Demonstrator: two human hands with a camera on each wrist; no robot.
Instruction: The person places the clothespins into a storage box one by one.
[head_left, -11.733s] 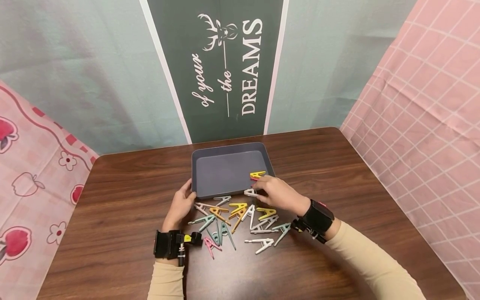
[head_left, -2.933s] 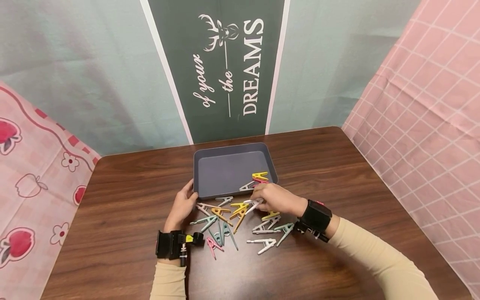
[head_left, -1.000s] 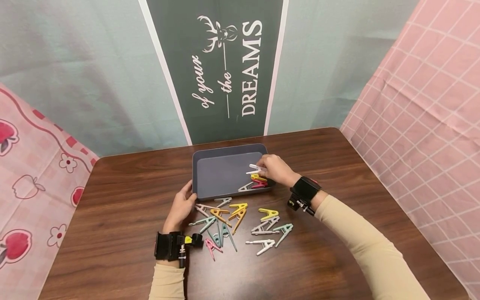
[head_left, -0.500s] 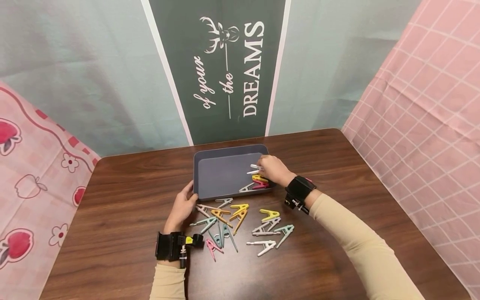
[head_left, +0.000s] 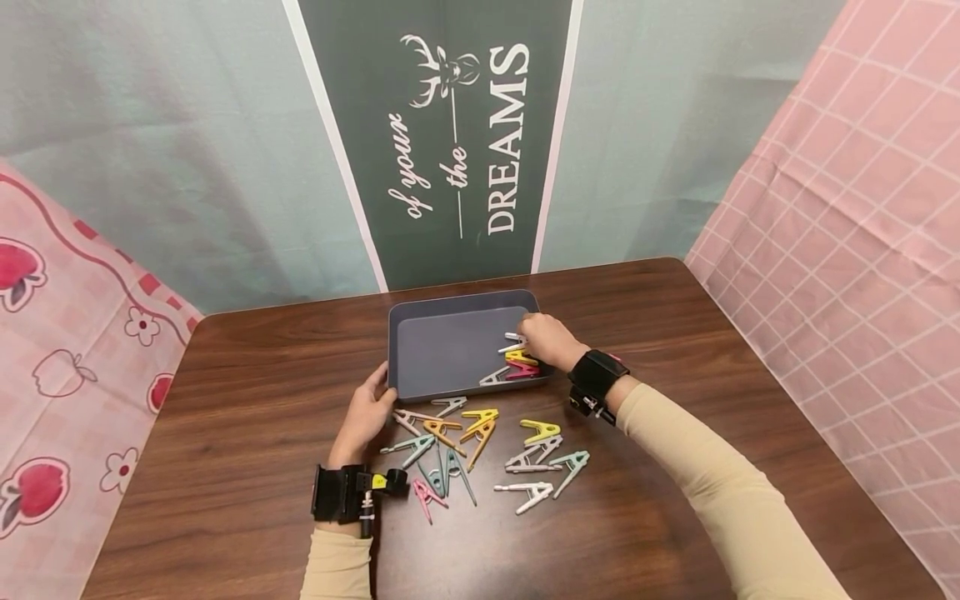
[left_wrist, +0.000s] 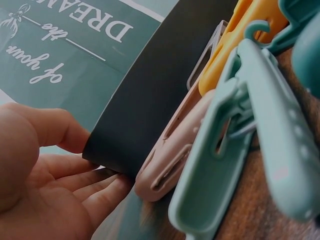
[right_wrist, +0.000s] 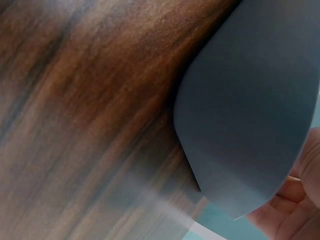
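A dark grey tray [head_left: 438,350] lies on the table. My left hand [head_left: 366,414] holds its near left corner; in the left wrist view the thumb and fingers [left_wrist: 107,192] grip that corner. Over the tray's right side, my right hand [head_left: 553,342] pinches a white clothespin [head_left: 513,341], whose right end is hidden by the fingers. Beside it in the tray are a yellow clothespin [head_left: 519,356], a red one and a grey clothespin [head_left: 493,377]. In the right wrist view, the tray wall [right_wrist: 245,110] covers most of the right hand's work.
Several loose clothespins lie in front of the tray, among them an orange clothespin [head_left: 441,430], a pink clothespin [head_left: 427,495], a green clothespin [head_left: 573,464] and a white clothespin [head_left: 531,492]. A wooden table [head_left: 262,425] bears everything, with hanging cloths behind and at both sides.
Earlier my right hand took the white clothespin from the loose group and carried it into the tray. Over the last second it has lowered it beside the yellow one. My left hand stays put.
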